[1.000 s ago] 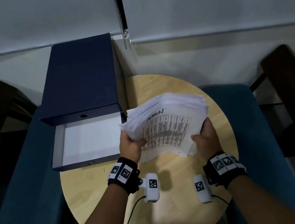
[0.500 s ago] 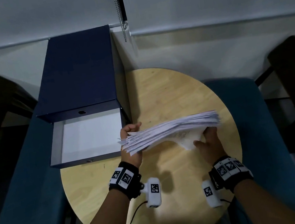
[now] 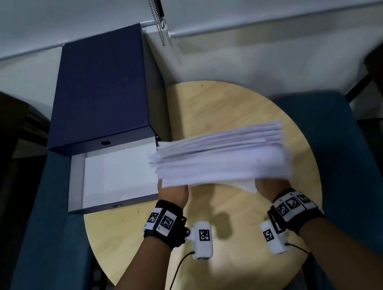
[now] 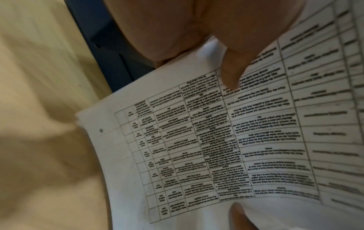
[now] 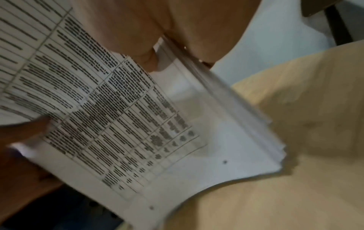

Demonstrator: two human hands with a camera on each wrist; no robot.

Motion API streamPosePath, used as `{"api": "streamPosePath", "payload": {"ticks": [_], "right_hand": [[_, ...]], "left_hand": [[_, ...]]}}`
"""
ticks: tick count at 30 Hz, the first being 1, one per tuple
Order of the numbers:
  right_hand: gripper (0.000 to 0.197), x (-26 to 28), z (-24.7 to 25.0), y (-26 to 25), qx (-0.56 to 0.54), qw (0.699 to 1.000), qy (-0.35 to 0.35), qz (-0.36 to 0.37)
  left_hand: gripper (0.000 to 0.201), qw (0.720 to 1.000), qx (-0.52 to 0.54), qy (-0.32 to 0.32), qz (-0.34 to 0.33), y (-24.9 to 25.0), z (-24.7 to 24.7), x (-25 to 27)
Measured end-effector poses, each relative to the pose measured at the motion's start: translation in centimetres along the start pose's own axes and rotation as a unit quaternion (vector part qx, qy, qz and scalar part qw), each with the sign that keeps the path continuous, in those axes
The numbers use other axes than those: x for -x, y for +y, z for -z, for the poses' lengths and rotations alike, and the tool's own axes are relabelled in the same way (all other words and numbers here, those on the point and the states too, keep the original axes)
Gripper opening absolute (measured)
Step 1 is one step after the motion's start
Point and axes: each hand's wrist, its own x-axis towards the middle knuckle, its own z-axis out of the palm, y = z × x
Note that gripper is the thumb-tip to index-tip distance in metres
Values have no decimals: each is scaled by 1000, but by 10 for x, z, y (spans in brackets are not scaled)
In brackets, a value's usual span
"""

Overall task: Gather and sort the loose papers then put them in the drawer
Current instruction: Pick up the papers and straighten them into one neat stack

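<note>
Paper in this quantity is a floppy, fairly weighty load: the stack of papers (image 3: 220, 157) is thick, its edges are ragged where sheets sit out of line, and the bottom printed sheet (image 4: 216, 147) bows downward between the two grips in both wrist views. It hangs above the round wooden table (image 3: 216, 104), just right of the open drawer (image 3: 116, 173), with its left edge overlapping the drawer's right wall in the head view. The left hand (image 3: 174, 194) grips the stack's near left edge, a fingertip (image 4: 230, 79) pressed on the underside. The right hand (image 3: 270, 186) clamps the near right edge, the stack's side showing between its digits in the right wrist view. Holding it at the two short ends with support underneath looks sound; loose sheets would likely slide out if the stack tipped, and one lower corner (image 3: 249, 187) already droops near the right hand.

Most of both hands is hidden under the stack in the head view, so the thumbs on top cannot be seen. The print is too blurred to read, and whether the sheets are sorted cannot be told. The navy box (image 3: 98, 89) covers the drawer's far part.
</note>
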Motion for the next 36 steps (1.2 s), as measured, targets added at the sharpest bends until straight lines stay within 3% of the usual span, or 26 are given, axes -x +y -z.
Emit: {"api": "streamPosePath", "payload": {"ticks": [1,2,3,6,9,12,15,18,22,26,31,36], "right_hand": [[32,12,14,-37,-58,997,45,37],[35,20,23,-65,-90,993,66,47],[40,29,34,-70,-93,992,54,64],[43,32,34,-61,-84,993,27,74],[58,36,25,-47,-91,995,-6,30],[64,32,32,-35,-113,993,2,33],[58,22,44,-41,-131,990,27,36],[52,20,47,-55,-140,988,39,44],[71,24,59,-80,-188,974,48,121],[66,23,61,-85,-216,967,34,130],[75,23,63,-88,-245,962,6,123],[61,23,65,-97,-251,961,-15,117]], "left_hand": [[28,1000,3,5,-11,18,-14,12],[39,994,-73,29,-75,31,-25,18],[50,991,-92,45,-82,31,-26,18],[45,990,-105,32,-89,28,-31,21],[60,990,-113,18,-87,18,-30,26],[65,989,-113,23,-95,22,-22,21],[70,983,-115,-2,-140,41,-26,16],[69,978,-71,-34,-194,57,-33,21],[55,967,-8,-29,-252,62,-34,30],[50,964,1,-33,-264,67,-39,36],[78,971,13,-53,-233,76,-29,28],[85,977,-8,-55,-207,82,-29,13]]}}
